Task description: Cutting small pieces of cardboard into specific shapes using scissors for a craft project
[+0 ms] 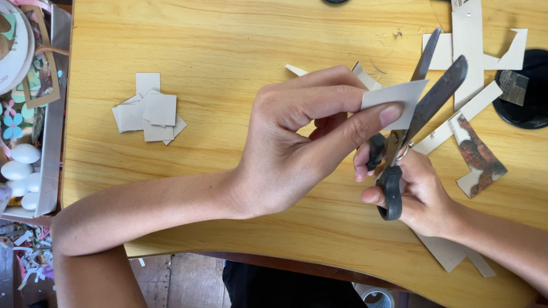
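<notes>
Head view: my left hand (pixel 297 142) pinches the card piece (pixel 394 97) taut between the open scissors (pixel 419 108) my right hand (pixel 419 191) grips, best kept square.

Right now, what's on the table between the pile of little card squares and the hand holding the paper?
Nothing: the head view shows bare wooden table between the card squares and the left hand.

head cam | looks straight down | close over wooden table (pixel 200 45)
</notes>
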